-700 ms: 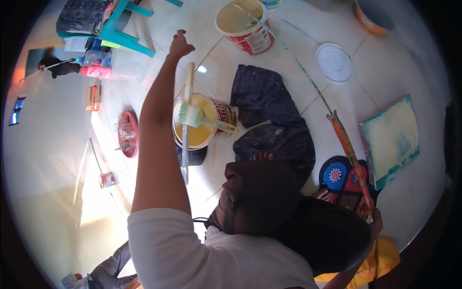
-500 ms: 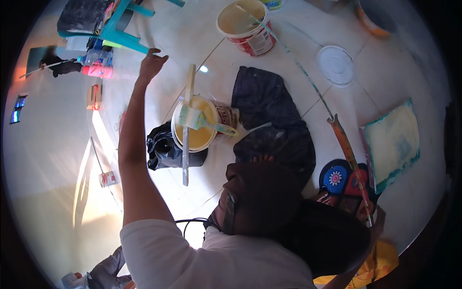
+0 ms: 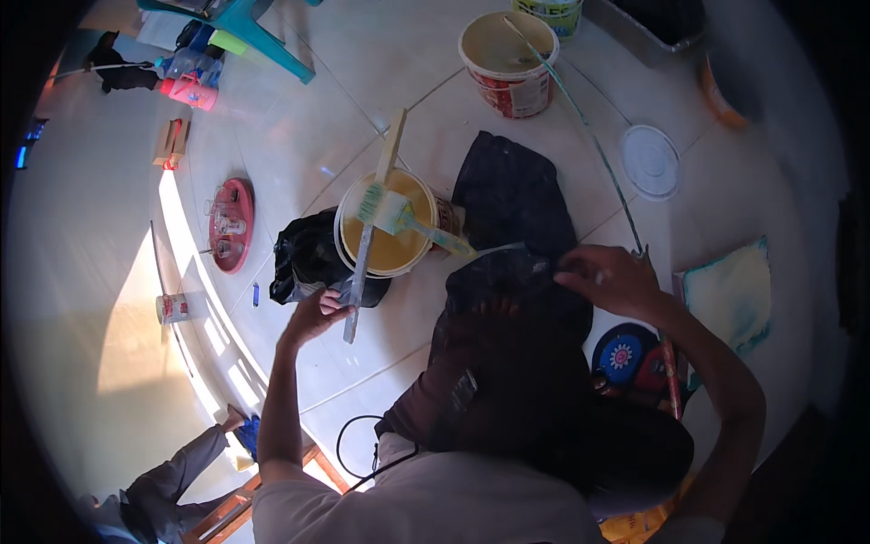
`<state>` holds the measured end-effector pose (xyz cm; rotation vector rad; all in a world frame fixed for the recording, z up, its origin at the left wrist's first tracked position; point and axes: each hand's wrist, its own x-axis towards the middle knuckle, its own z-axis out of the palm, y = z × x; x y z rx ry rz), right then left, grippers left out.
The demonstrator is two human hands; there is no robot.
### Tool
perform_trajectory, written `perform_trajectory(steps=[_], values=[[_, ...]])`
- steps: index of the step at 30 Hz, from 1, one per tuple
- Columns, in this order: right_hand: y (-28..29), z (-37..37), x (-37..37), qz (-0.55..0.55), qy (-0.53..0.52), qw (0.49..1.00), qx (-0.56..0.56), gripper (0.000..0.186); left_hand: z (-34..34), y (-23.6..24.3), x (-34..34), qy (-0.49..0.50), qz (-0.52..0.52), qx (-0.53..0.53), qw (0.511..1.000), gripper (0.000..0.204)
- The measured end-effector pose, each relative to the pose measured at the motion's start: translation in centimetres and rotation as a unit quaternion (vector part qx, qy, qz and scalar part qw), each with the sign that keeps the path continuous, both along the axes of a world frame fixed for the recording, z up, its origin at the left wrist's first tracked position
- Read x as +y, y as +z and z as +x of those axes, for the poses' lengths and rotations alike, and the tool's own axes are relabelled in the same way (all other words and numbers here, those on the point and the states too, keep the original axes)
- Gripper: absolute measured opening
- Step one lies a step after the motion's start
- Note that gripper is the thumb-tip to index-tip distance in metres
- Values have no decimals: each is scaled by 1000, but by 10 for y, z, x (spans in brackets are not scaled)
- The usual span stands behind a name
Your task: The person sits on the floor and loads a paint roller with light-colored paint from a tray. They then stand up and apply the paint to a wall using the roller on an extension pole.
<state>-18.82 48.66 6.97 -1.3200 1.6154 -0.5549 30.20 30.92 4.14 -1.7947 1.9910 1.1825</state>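
A yellow paint bucket (image 3: 391, 258) stands on the tiled floor in front of me. A long wooden stick (image 3: 373, 218) lies across its rim, and a wide paintbrush (image 3: 399, 216) rests on top. My left hand (image 3: 313, 317) is at the stick's near end with its fingers against it; whether it grips the stick is unclear. My right hand (image 3: 609, 279) hovers with bent fingers over the dark cloth (image 3: 512, 195) by my knee, close to the end of a thin long rod (image 3: 589, 136). What it holds is hidden.
A black bag (image 3: 304, 258) lies left of the bucket. A second bucket (image 3: 507, 54) stands farther off, with a white lid (image 3: 650, 161) to its right. A red tray (image 3: 231, 222), a small can (image 3: 172, 308), a teal stool (image 3: 245, 23) and another person's legs (image 3: 172, 480) are on my left.
My left arm was stretched far forward and up; it has now come down to the near end of the stick. My right hand has come into view over my knee.
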Motion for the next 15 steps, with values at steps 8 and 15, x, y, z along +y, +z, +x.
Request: perform_trajectory(steps=[8,15], values=[[-82,94,-96,110,72,974,-185,37,-9,-39,51,159,51,241,956,39],[-86,98,-82,74,-10,946,-316,24,-13,-45,70,205,-55,271,939,29]])
